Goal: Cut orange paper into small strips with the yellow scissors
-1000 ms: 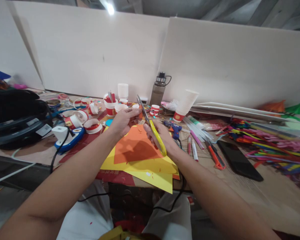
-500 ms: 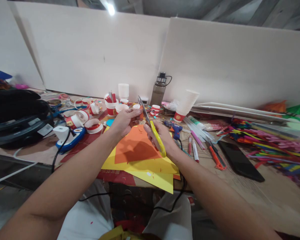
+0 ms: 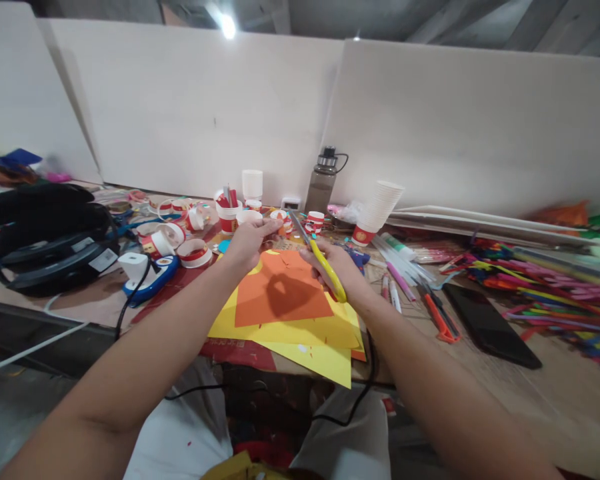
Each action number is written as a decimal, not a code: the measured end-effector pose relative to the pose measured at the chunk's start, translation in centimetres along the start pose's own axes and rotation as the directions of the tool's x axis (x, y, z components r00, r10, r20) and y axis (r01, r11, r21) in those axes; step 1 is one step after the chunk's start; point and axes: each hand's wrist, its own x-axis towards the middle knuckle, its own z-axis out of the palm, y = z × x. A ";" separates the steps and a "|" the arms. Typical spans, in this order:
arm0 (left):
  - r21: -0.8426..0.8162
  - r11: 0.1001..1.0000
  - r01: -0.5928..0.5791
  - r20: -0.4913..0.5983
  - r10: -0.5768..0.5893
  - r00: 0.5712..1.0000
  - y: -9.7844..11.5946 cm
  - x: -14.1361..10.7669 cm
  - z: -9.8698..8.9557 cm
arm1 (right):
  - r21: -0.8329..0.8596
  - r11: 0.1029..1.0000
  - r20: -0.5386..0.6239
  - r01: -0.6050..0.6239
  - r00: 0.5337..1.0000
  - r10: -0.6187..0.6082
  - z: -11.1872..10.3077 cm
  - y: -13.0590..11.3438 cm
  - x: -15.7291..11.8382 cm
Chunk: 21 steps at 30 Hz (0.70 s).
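Note:
My left hand is closed in a pinch, with a small orange paper piece at its fingertips. Its outline is too small to make out. In my right hand are scissors with a yellow handle, their blades pointing up and away, just right of the paper piece. Whether the blades are apart I cannot tell. Below both hands lies a sheet of orange paper on top of yellow sheets, with tiny red scraps scattered over them.
Paper cups and cut cup rings stand at the left, by a blue power strip and black headphones. Behind are a water bottle and stacked cups. Rightward lie markers, a cutter knife, a phone and pipe cleaners.
The scissors in my right hand have moved a little to the right, away from my left fingers. My left hand keeps its pinch. The whole view has shifted slightly.

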 end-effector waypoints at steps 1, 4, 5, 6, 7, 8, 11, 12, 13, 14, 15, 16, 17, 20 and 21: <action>-0.009 1.000 -0.017 -0.028 0.017 0.999 0.0 0.1 -0.1 | -0.099 0.995 -0.002 0.027 1.000 -0.027 -0.2 0.2 0.2; -0.044 0.998 -0.041 -0.090 0.037 0.995 0.1 0.6 -0.6 | -0.343 0.929 0.036 0.139 0.990 -0.134 -0.7 0.4 0.3; -0.053 0.998 -0.040 -0.094 0.035 0.995 0.1 0.8 -0.8 | -0.394 0.904 0.070 0.165 0.986 -0.150 -0.7 0.4 0.2; -0.060 0.998 -0.037 -0.091 0.031 0.995 0.1 1.0 -0.9 | -0.431 0.882 0.112 0.190 0.981 -0.157 -0.8 0.4 0.1; -0.068 0.997 -0.032 -0.083 0.026 0.996 0.0 1.1 -1.1 | -0.456 0.864 0.157 0.216 0.974 -0.161 -0.8 0.3 -0.1; -0.077 0.997 -0.027 -0.071 0.022 0.997 -0.1 1.2 -1.1 | -0.472 0.847 0.199 0.245 0.965 -0.168 -0.9 0.2 -0.3; -0.096 0.995 -0.015 -0.028 0.012 1.000 -0.3 1.2 -1.3 | -0.499 0.803 0.290 0.326 0.936 -0.200 -1.2 -0.3 -0.9; -0.096 0.995 -0.015 -0.021 0.013 1.000 -0.3 1.2 -1.3 | -0.512 0.790 0.306 0.337 0.931 -0.199 -1.4 -0.4 -1.1; -0.092 0.996 -0.016 -0.018 0.015 1.000 -0.3 1.2 -1.3 | -0.526 0.778 0.323 0.343 0.927 -0.190 -1.5 -0.5 -1.2; -0.085 0.996 -0.019 -0.019 0.017 1.000 -0.4 1.3 -1.4 | -0.540 0.766 0.339 0.349 0.923 -0.182 -1.7 -0.6 -1.4; -0.076 0.997 -0.021 -0.023 0.020 1.000 -0.4 1.3 -1.4 | -0.553 0.752 0.358 0.359 0.917 -0.174 -1.9 -0.6 -1.5; -0.065 0.998 -0.025 -0.026 0.023 0.999 -0.5 1.4 -1.4 | -0.563 0.738 0.378 0.371 0.910 -0.169 -2.0 -0.6 -1.5; -0.051 0.998 -0.030 -0.027 0.029 0.999 -0.5 1.4 -1.5 | -0.570 0.725 0.402 0.387 0.901 -0.164 -2.1 -0.5 -1.6; 0.048 0.994 -0.098 -0.023 0.099 0.995 -0.6 1.4 -1.5 | -0.574 0.704 0.469 0.419 0.873 -0.138 -2.3 -0.3 -1.8; 0.111 0.984 -0.143 -0.024 0.146 0.989 -0.6 1.3 -1.4 | -0.567 0.707 0.489 0.423 0.863 -0.124 -2.4 -0.3 -1.8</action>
